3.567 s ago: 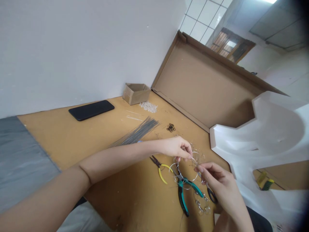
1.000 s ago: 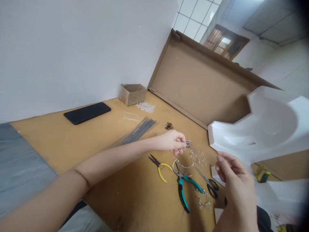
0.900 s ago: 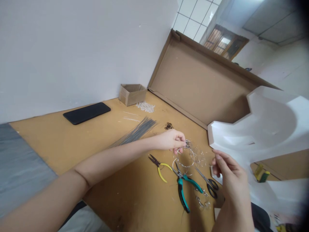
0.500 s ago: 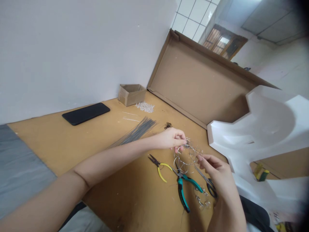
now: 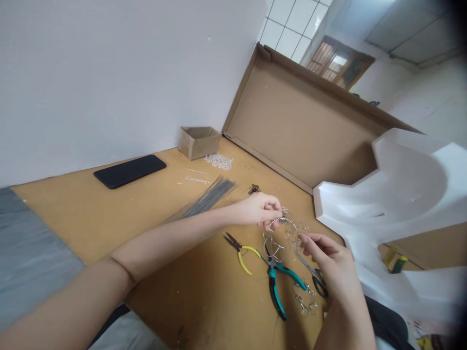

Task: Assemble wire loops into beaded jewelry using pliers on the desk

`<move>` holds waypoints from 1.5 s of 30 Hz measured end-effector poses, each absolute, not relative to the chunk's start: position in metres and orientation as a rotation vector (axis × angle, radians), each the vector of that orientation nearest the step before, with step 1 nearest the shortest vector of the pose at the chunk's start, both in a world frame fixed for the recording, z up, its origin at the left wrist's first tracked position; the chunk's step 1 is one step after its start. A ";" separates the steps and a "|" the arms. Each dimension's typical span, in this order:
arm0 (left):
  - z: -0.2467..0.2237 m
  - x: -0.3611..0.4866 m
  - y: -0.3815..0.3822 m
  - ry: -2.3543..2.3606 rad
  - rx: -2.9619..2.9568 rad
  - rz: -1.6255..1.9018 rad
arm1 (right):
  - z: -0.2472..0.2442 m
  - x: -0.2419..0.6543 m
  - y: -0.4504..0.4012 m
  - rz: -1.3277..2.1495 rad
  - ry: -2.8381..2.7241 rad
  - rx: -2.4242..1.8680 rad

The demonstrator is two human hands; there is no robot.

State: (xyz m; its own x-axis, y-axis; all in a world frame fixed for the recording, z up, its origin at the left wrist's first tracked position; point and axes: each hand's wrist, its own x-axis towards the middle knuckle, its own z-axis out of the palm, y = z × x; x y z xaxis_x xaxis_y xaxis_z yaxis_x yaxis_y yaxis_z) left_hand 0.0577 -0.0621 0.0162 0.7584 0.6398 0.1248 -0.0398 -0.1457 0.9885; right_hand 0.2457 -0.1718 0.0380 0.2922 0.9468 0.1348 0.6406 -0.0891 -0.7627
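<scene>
Both my hands hold a silver wire piece made of looped rings, above the table. My left hand pinches its upper end, with the fingertips partly hidden. At its right side, the thumb and fingers of my right hand are closed on the wire. Below the wire lie teal-handled pliers, their jaws spread. Yellow-handled pliers rest to their left. Scissors with black handles are beside my right hand, and another looped wire piece lies below them.
A bundle of straight grey wires lies behind my left forearm. Farther back are a small cardboard box, a heap of silver rings, black rings and a black phone. White foam and a large cardboard panel stand at the right.
My right hand has shifted slightly right, and the wire loop between my hands has turned a little. My left hand stays in place, still pinching.
</scene>
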 end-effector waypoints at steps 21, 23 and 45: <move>0.016 0.058 -0.065 0.499 1.643 0.814 | 0.033 0.245 -0.170 0.679 -1.389 -1.676; 0.016 0.058 -0.064 0.498 1.656 0.824 | 0.032 0.246 -0.170 0.715 -1.395 -1.665; 0.013 0.057 -0.063 0.426 1.683 0.781 | 0.027 0.251 -0.164 0.586 -1.251 -1.592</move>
State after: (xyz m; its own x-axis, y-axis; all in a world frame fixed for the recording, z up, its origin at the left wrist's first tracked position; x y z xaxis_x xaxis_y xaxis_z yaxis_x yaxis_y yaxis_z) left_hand 0.0570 -0.0632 0.0126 0.7103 0.6503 0.2694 -0.1247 -0.2604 0.9574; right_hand 0.2505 -0.1644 0.0265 0.3504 0.9166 0.1926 0.4386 0.0211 -0.8984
